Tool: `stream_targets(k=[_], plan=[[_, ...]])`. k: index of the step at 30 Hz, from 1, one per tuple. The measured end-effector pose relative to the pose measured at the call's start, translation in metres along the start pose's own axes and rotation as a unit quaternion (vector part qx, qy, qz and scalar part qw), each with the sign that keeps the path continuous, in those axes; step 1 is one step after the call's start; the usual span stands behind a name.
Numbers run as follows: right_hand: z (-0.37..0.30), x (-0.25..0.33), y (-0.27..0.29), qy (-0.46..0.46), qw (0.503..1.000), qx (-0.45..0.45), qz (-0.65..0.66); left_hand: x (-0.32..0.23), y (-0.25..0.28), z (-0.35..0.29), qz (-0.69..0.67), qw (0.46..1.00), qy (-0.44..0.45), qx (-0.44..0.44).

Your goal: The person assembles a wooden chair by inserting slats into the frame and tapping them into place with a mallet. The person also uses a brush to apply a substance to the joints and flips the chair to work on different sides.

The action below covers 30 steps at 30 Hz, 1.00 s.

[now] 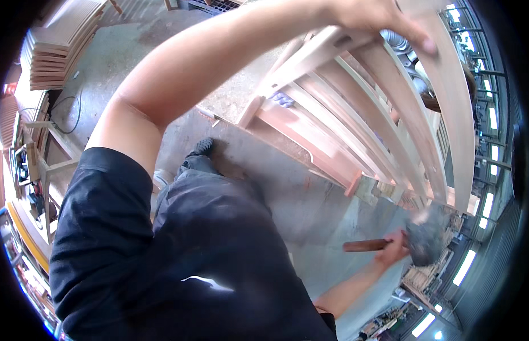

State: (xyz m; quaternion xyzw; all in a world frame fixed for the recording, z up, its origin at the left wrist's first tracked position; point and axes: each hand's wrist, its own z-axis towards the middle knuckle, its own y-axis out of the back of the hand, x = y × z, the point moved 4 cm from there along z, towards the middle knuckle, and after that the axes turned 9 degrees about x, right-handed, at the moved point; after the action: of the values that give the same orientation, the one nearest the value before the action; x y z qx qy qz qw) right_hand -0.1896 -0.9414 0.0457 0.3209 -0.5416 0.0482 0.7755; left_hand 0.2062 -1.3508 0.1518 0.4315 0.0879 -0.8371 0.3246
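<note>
My left arm reaches across the top of the view to a pale wooden slatted frame. At its upper end my left hand grips the outermost curved slat, one digit lying along the wood; the other fingers are partly cut off. Lower right, my right hand is closed round the wooden handle of a mallet, close under its bulky dark head, which is smeared by motion. The mallet head is beside the lower ends of the slats; whether it touches them I cannot tell.
Stacked wooden panels stand at the far left, with a dark cable on the concrete floor. A wooden stand is at the left. Small wooden blocks lie under the frame's lower end. My shoe is near the frame.
</note>
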Motion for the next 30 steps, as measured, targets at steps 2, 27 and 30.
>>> stream_targets(k=[2,27,30], plan=[[-0.041,0.02,-0.047,-0.034,0.997,0.069,-0.033,0.013,0.002,0.003,0.015,0.997,-0.031,-0.069],[-0.011,0.363,-0.072,0.441,0.816,0.02,-0.374,0.03,0.019,0.013,0.097,0.993,0.064,-0.03],[-0.014,0.46,-0.113,0.353,0.867,0.008,-0.351,0.022,0.023,0.006,0.149,0.984,0.069,-0.069]])
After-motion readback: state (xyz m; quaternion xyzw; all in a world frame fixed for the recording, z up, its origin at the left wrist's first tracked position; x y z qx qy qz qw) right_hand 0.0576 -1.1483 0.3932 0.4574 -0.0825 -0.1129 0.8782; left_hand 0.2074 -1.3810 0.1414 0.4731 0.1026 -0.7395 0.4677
